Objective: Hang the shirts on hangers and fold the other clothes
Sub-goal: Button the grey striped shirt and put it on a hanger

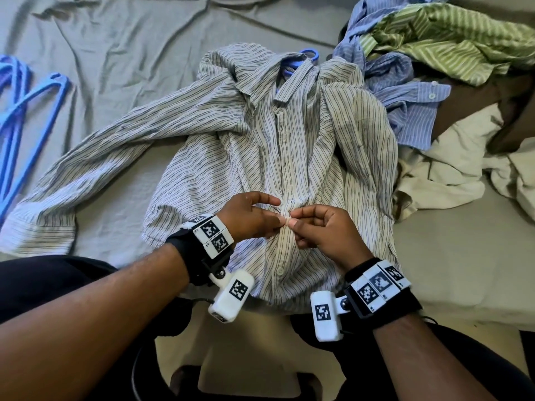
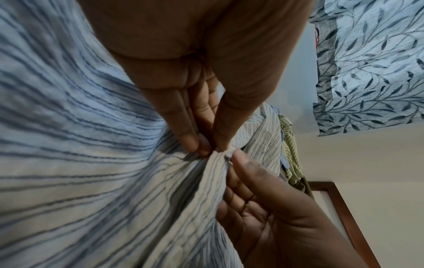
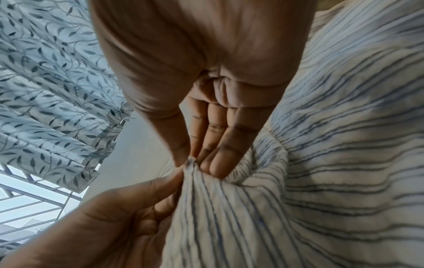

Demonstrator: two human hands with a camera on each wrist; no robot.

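A white shirt with dark stripes (image 1: 237, 134) lies front-up on the bed, a blue hanger (image 1: 309, 55) poking out at its collar. Both hands meet at the button placket low on the shirt. My left hand (image 1: 272, 219) pinches the placket between thumb and fingers. My right hand (image 1: 295, 219) pinches the same strip of cloth from the other side. In the left wrist view my left hand (image 2: 212, 148) and the other hand's thumb squeeze a raised fold of the striped shirt (image 2: 114, 181). The right wrist view shows my right hand (image 3: 192, 162) nipping that fold of shirt (image 3: 321, 163).
Several blue hangers (image 1: 26, 108) lie at the left on the grey sheet (image 1: 115, 47). At the right sits a heap: a blue striped shirt (image 1: 411, 111), a green striped shirt (image 1: 451, 39), a cream garment (image 1: 451, 175). A leaf-patterned curtain (image 2: 371, 72) hangs behind.
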